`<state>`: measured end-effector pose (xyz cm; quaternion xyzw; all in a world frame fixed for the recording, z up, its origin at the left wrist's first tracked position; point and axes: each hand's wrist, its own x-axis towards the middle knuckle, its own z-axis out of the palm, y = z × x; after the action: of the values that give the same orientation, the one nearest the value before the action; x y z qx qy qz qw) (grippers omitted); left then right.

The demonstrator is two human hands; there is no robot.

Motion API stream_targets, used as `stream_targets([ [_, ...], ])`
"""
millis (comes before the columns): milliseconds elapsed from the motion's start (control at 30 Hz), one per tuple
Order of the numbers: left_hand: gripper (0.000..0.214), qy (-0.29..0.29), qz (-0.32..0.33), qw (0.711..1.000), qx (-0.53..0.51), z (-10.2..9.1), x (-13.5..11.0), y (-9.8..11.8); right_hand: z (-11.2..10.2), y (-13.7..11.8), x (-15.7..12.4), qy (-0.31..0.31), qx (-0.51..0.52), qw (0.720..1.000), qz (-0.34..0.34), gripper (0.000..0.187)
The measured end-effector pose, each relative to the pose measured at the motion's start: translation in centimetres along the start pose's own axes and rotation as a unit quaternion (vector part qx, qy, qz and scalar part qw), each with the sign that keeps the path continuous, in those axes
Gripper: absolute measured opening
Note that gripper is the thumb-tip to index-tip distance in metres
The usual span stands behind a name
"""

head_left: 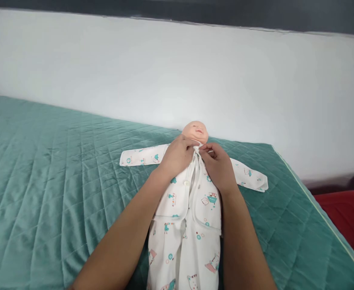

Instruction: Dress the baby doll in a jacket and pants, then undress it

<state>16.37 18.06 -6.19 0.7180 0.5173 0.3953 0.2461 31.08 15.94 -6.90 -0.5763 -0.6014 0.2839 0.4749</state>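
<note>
A baby doll point(196, 131) lies on its back, its head toward the wall, dressed in a white printed baby jacket point(172, 200) and matching trousers point(184, 257). Both sleeves stretch out to the sides. At the neck, my left hand point(180, 155) pinches one front edge of the jacket. My right hand point(217, 163) is closed on the other edge, and the two edges meet between my fingertips. Lower down, the jacket front hangs apart, with a button point(186, 183) showing on the left side. The fingers partly hide the collar fastening.
A green quilted cover point(74, 181) spreads under the doll. Behind it rises a white wall point(134, 72) with a dark band along the top. Past the bed's right edge stands a red object point(342, 217), possibly a chair.
</note>
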Motion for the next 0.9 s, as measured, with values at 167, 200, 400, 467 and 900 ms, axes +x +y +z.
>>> stream_targets([
  [167,0.036,0.003,0.015,1.0,0.009,-0.16,-0.33,-0.18,-0.01,0.24,0.02,0.008,-0.006,0.999,-0.033,0.013],
  [200,0.037,0.002,0.017,1.0,0.014,-0.2,-0.41,-0.2,-0.01,0.29,0.03,0.01,-0.003,0.999,-0.037,0.015],
  [400,0.04,0.003,0.039,0.999,0.032,-0.17,-0.69,-0.44,0.02,0.41,0.01,0.019,-0.022,0.998,-0.049,0.017],
  [467,0.039,0.002,0.043,0.998,0.035,-0.11,-0.69,-0.54,0.0,0.39,-0.01,0.022,-0.029,0.998,-0.049,0.016],
  [900,0.041,0.006,0.032,0.999,0.003,-0.14,-0.64,-0.46,-0.09,0.12,-0.09,0.031,-0.035,0.997,-0.054,0.022],
])
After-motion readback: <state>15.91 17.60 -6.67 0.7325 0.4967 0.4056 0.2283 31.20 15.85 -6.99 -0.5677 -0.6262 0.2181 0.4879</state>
